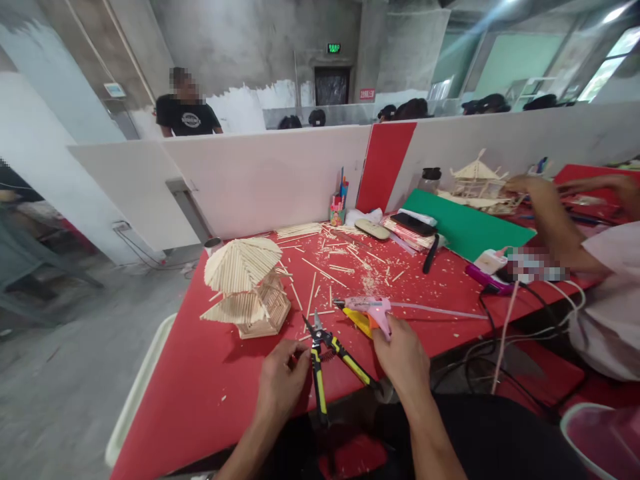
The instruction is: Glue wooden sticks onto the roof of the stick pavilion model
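Note:
My right hand (pixel 404 353) is wrapped round the handle of a pink hot glue gun (pixel 373 307), its nozzle pointing left and a glue stick trailing from its back. Yellow-and-black handled cutters (pixel 319 373) lie with handles spread between my hands, over the table's near edge. Beside their left handle, the fingers of my left hand (pixel 284 375) are pinched together; whatever they hold is too small or hidden to name. Left of centre stands a pavilion model (pixel 245 267) built of thin wooden sticks, with a pointed roof. Something yellow (pixel 357 321) lies under the glue gun.
Loose sticks (pixel 310 290) and shavings litter the red table (pixel 175 373). A cup of pens (pixel 337 210), a phone (pixel 414 224) and a green board (pixel 465 223) lie farther back. At right, a co-worker's arm (pixel 555 220) reaches towards another stick model (pixel 477 180), near a power strip (pixel 487 277) with cables.

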Available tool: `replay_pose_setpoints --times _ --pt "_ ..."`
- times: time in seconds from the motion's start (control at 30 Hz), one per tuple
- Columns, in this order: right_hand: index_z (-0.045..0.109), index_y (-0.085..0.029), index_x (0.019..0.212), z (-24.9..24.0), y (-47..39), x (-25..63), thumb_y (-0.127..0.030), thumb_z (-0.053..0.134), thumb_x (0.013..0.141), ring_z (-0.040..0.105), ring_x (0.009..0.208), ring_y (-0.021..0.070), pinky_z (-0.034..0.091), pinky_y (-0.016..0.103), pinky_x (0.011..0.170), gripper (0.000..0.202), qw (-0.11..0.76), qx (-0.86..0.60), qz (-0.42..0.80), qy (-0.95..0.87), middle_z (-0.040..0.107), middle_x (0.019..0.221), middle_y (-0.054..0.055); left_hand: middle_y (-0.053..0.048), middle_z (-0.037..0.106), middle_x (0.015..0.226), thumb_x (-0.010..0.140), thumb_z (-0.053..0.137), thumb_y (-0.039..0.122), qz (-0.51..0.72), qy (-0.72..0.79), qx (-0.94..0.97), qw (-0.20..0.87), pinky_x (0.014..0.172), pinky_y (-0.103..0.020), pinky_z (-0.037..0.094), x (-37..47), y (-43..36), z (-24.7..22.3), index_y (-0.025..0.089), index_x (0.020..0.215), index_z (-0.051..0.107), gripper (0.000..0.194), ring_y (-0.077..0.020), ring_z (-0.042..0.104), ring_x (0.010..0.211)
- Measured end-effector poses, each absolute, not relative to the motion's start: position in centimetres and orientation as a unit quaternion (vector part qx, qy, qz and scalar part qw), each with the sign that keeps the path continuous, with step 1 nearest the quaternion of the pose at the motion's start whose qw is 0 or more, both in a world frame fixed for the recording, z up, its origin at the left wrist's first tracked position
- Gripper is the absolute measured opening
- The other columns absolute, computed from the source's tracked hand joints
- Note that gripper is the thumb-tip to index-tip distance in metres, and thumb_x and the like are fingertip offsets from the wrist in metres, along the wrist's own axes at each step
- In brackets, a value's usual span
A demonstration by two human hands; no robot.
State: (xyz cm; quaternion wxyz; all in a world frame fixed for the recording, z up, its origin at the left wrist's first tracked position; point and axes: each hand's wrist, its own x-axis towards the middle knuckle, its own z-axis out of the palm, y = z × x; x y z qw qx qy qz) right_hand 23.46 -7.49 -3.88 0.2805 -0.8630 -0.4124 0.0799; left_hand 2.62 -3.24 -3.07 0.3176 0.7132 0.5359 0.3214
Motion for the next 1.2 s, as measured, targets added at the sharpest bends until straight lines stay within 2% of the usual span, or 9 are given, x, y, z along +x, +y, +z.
replay_pose_setpoints --times 0.17,0.3,0.63,0.73,0.83,0.9,0.97,1.03,1.2 --pt "0.056 -0.011 0.122 -4.5 -6.9 22.9 -0.024 0.046 0.086 0.053 0.103 0.0259 0.039 0.031 0.081 0.039 0.269 -0.859 0.065 -0.431 0.059 0.109 0.014 -0.002 0.064 0.065 0.077 0.056 0.039 0.107 0.593 0.780 0.169 0.054 -0.026 0.031 3.8 -4.2 -2.2 0.021 0.070 0.061 0.021 -0.0178 0.059 0.064" --pt "0.056 -0.009 0.122 -5.2 -6.2 22.5 -0.022 0.048 0.086 0.050 0.104 0.0284 0.038 0.034 0.086 0.039 0.271 -0.856 0.056 -0.436 0.056 0.110 0.016 -0.007 0.071 0.071 0.080 0.049 0.038 0.024 0.613 0.783 0.106 0.056 -0.028 0.032 4.7 -4.5 -2.1 0.021 0.069 0.064 0.025 -0.0219 0.065 0.071" --pt "0.052 -0.011 0.128 -4.7 -4.6 23.6 -0.023 0.046 0.088 0.052 0.105 0.0257 0.039 0.030 0.085 0.042 0.285 -0.861 0.055 -0.417 0.056 0.112 0.014 -0.009 0.072 0.076 0.086 0.045 0.040 0.014 0.619 0.783 0.063 0.055 -0.028 0.034 5.2 -2.1 -2.0 0.020 0.076 0.066 0.031 -0.0237 0.067 0.075" --pt "0.054 -0.013 0.127 -4.8 -4.9 24.1 -0.025 0.046 0.088 0.055 0.103 0.0251 0.040 0.030 0.081 0.041 0.275 -0.868 0.069 -0.409 0.058 0.110 0.013 -0.007 0.070 0.079 0.086 0.047 0.040 0.053 0.605 0.793 0.046 0.055 -0.028 0.035 5.4 -2.3 -1.7 0.020 0.083 0.065 0.028 -0.0224 0.066 0.075" --pt "0.055 -0.015 0.126 -5.0 -4.8 24.3 -0.028 0.046 0.089 0.056 0.102 0.0233 0.041 0.028 0.079 0.040 0.267 -0.868 0.083 -0.410 0.059 0.110 0.011 -0.006 0.067 0.092 0.091 0.042 0.032 0.140 0.524 0.839 0.045 0.064 -0.026 0.040 6.2 -2.5 -1.5 0.021 0.088 0.065 0.026 -0.0181 0.064 0.082" --pt "0.054 -0.016 0.127 -5.0 -4.6 24.2 -0.029 0.045 0.089 0.056 0.104 0.0226 0.040 0.028 0.080 0.040 0.263 -0.868 0.086 -0.412 0.059 0.112 0.010 -0.006 0.066 0.100 0.093 0.038 0.024 0.154 0.453 0.877 0.054 0.070 -0.025 0.042 7.1 -2.3 -1.4 0.022 0.088 0.066 0.029 -0.0159 0.063 0.086" --pt "0.053 -0.017 0.127 -4.8 -4.5 24.1 -0.029 0.045 0.089 0.056 0.104 0.0227 0.040 0.028 0.079 0.041 0.258 -0.869 0.089 -0.413 0.059 0.111 0.010 -0.005 0.065 0.102 0.091 0.041 0.019 0.103 0.418 0.901 0.057 0.066 -0.025 0.042 8.3 -1.8 -1.2 0.022 0.088 0.067 0.027 -0.0159 0.063 0.083" --pt "0.054 -0.018 0.126 -4.5 -4.4 23.9 -0.030 0.045 0.089 0.056 0.102 0.0232 0.040 0.029 0.076 0.040 0.251 -0.870 0.094 -0.414 0.060 0.110 0.010 -0.006 0.066 0.095 0.090 0.042 0.021 0.022 0.445 0.894 0.050 0.061 -0.027 0.042 9.5 -1.2 -1.2 0.021 0.085 0.069 0.027 -0.0178 0.064 0.077" --pt "0.056 -0.018 0.124 -4.0 -4.4 23.9 -0.031 0.043 0.089 0.057 0.100 0.0229 0.040 0.029 0.074 0.040 0.239 -0.870 0.104 -0.419 0.060 0.108 0.011 -0.015 0.067 0.094 0.085 0.049 0.025 -0.002 0.480 0.876 0.042 0.062 -0.032 0.045 11.4 0.0 -1.1 0.012 0.084 0.071 0.026 -0.0246 0.066 0.077"
